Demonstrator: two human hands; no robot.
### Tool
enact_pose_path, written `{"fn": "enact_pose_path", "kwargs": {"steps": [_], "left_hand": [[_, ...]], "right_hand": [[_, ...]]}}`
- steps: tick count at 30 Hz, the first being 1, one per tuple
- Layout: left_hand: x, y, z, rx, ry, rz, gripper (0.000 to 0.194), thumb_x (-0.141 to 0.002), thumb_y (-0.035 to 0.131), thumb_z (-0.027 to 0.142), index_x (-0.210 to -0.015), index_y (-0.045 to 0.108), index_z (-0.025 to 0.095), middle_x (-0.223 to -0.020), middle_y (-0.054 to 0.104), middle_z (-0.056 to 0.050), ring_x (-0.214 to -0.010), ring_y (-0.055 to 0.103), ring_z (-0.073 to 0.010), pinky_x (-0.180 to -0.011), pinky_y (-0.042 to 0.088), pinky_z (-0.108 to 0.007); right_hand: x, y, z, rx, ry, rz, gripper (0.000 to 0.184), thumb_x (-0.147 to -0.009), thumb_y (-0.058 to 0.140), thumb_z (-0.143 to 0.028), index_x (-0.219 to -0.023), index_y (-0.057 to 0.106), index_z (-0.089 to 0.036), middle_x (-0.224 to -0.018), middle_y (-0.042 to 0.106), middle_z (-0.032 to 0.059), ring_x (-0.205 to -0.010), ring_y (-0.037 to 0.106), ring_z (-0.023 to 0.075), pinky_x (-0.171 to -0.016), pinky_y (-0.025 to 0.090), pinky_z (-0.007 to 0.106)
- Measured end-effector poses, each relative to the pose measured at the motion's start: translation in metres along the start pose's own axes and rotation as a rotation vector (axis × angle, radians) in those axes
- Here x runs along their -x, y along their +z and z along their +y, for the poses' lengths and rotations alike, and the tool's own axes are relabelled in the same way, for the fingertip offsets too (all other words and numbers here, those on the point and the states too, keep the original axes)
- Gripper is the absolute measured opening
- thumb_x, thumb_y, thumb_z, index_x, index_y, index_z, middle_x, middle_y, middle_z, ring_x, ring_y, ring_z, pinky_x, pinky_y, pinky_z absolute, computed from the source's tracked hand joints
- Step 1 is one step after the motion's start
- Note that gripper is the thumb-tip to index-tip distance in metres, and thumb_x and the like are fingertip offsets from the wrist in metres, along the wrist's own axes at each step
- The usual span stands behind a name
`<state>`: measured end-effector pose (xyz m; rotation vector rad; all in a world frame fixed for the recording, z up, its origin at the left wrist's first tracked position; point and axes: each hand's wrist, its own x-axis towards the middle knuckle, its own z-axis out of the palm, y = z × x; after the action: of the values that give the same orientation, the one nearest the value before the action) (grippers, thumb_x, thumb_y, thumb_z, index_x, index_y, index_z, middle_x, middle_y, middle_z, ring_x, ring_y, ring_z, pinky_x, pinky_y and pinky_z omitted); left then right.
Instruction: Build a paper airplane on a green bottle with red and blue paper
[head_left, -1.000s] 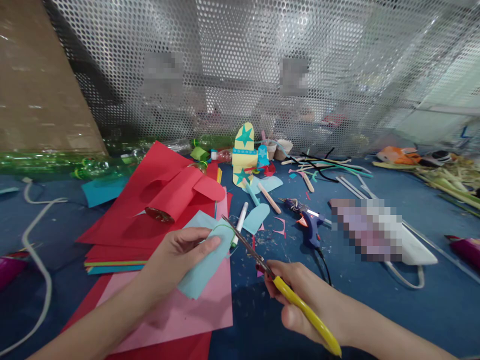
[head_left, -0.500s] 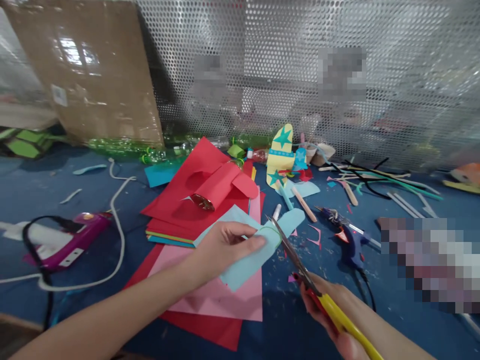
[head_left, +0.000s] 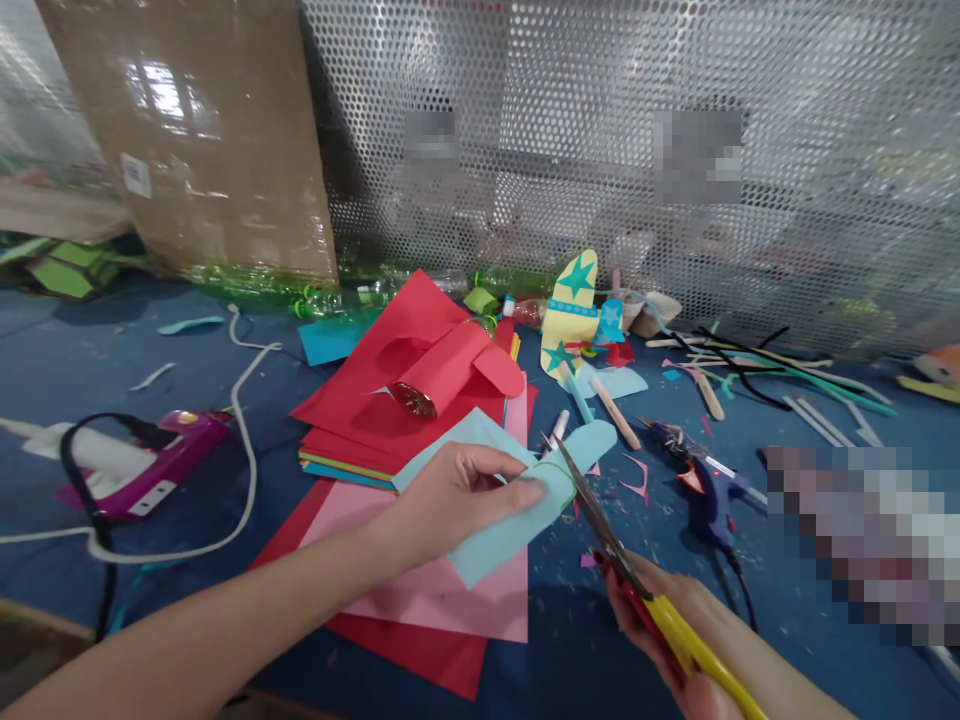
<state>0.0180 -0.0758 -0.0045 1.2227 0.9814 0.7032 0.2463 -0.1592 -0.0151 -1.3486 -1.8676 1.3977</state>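
Note:
Between thumb and fingers, my left hand [head_left: 476, 495] pinches a sheet of light blue paper [head_left: 487, 550] with a curved green line drawn on it. My right hand [head_left: 660, 610] grips a pair of scissors [head_left: 611, 540] with yellow and red handles. The blades point up and left, and their tips lie at the paper's edge beside the green line. Under my left hand lie pink paper [head_left: 480, 610] and red sheets. A rounded light blue cutout shows just beyond the blade tips, partly behind the held paper.
Behind my left hand, a red paper-wrapped bottle [head_left: 442, 370] lies on stacked red paper [head_left: 345, 415]. A yellow bottle model with stars [head_left: 574, 315] stands farther back. To the right are a blue glue gun [head_left: 709, 490] and pipe cleaners [head_left: 810, 370]; to the left, a purple power strip [head_left: 161, 465].
The view has swung left, so the table's things sit farther right in it. My left hand still pinches the blue paper, and the scissors stay near the green line.

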Motion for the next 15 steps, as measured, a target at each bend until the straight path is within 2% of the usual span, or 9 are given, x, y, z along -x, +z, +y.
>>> {"fn": "enact_pose_path", "kwargs": {"steps": [5, 10, 15], "left_hand": [[-0.0003, -0.0008, -0.0036, -0.056, 0.03, -0.002, 0.02, -0.066, 0.069, 0.035, -0.06, 0.068, 0.015, -0.051, 0.049, 0.005, -0.046, 0.034, -0.0057, -0.043, 0.023, -0.019], [-0.0011, -0.0029, -0.006, -0.083, 0.038, -0.007, 0.02, -0.068, 0.068, 0.035, -0.065, 0.069, 0.015, -0.054, 0.051, 0.004, -0.047, 0.037, -0.0062, -0.043, 0.026, -0.019], [-0.0007, -0.0029, -0.0049, -0.106, 0.042, 0.005, 0.021, -0.067, 0.068, 0.035, -0.062, 0.068, 0.015, -0.052, 0.048, 0.004, -0.047, 0.034, -0.0061, -0.042, 0.024, -0.018]], "right_hand": [[-0.0024, -0.0001, -0.0066, 0.033, 0.001, 0.005, 0.081, -0.069, 0.029, -0.088, -0.093, 0.062, -0.018, -0.076, 0.063, 0.0074, -0.052, 0.05, 0.0133, -0.044, 0.039, 0.024], [-0.0085, 0.0003, -0.0068, 0.025, -0.001, 0.004, 0.081, -0.064, 0.029, -0.091, -0.084, 0.058, -0.018, -0.061, 0.054, 0.0016, -0.047, 0.04, 0.0109, -0.04, 0.029, 0.024], [-0.0075, 0.0039, -0.0015, -0.004, 0.019, 0.009, 0.082, -0.06, 0.026, -0.093, -0.08, 0.053, -0.018, -0.061, 0.05, 0.0, -0.044, 0.031, 0.0079, -0.039, 0.022, 0.024]]}}
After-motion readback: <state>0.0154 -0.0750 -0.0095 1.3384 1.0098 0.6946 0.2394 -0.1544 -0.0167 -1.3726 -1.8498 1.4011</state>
